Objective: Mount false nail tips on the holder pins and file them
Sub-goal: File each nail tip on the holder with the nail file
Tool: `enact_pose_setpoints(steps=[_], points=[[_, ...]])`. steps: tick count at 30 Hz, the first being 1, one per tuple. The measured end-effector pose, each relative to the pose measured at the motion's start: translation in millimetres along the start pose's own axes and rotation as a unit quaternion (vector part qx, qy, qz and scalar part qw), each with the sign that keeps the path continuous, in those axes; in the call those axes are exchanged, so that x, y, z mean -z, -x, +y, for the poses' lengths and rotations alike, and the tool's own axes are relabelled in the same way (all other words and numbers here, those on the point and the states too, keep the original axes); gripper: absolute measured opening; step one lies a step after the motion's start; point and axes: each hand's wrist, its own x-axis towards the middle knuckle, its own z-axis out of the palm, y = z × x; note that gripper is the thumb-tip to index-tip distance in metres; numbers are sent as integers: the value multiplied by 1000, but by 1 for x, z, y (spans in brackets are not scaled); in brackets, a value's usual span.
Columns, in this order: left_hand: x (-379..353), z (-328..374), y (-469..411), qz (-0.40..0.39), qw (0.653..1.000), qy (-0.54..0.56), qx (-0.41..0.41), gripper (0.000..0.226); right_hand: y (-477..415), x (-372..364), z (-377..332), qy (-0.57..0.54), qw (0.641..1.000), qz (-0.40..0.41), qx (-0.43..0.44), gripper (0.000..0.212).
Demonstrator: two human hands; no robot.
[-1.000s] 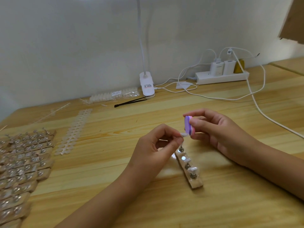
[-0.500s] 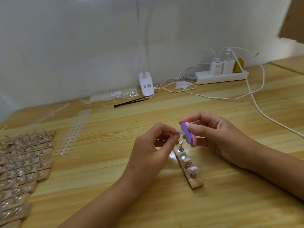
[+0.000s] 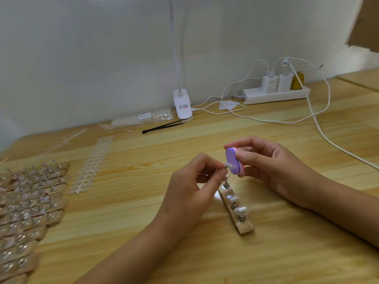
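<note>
My left hand point(image 3: 192, 187) pinches a small clear nail tip point(image 3: 228, 165) between thumb and forefinger, above the table. My right hand point(image 3: 270, 169) grips a purple and pink oval file block point(image 3: 233, 161), its purple face against the tip's free end. Just below both hands a short wooden holder strip point(image 3: 244, 224) lies on the table, with metal pins standing on it. Two of its nearer pins carry nail tips point(image 3: 241, 210).
Many more pin strips point(image 3: 26, 203) cover the left side of the table. A strip of unused tips point(image 3: 90, 167) lies beside them. Black tweezers point(image 3: 162, 126), a bag of tips point(image 3: 141, 118), a clip lamp base point(image 3: 183, 105), a power strip point(image 3: 275, 95) and cables point(image 3: 328, 140) sit farther back.
The file block has turned from edge-on to showing its purple face and has shifted slightly against the tip. Both hands stay above the holder strip.
</note>
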Motion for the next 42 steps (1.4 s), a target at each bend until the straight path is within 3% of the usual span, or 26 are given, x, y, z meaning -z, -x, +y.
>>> enact_pose_setpoints(steps=[10, 14, 19, 24, 30, 42], points=[[1, -2, -1, 6, 1000, 3, 14, 15, 2, 0, -2, 22, 1000, -4, 4, 28], [-2, 1, 0, -9, 999, -32, -27, 20, 2, -1, -3, 31, 999, 10, 6, 29], [2, 0, -2, 14, 1000, -1, 23, 15, 2, -1, -1, 18, 1000, 1, 8, 26], [-4, 5, 2, -29, 997, -47, -45, 19, 1, -1, -3, 2, 1000, 21, 6, 28], [2, 1, -2, 24, 1000, -15, -3, 23, 3, -1, -3, 0, 1000, 5, 13, 23], [3, -2, -2, -3, 999, 28, 15, 10, 2, 0, -4, -4, 1000, -23, 12, 24]])
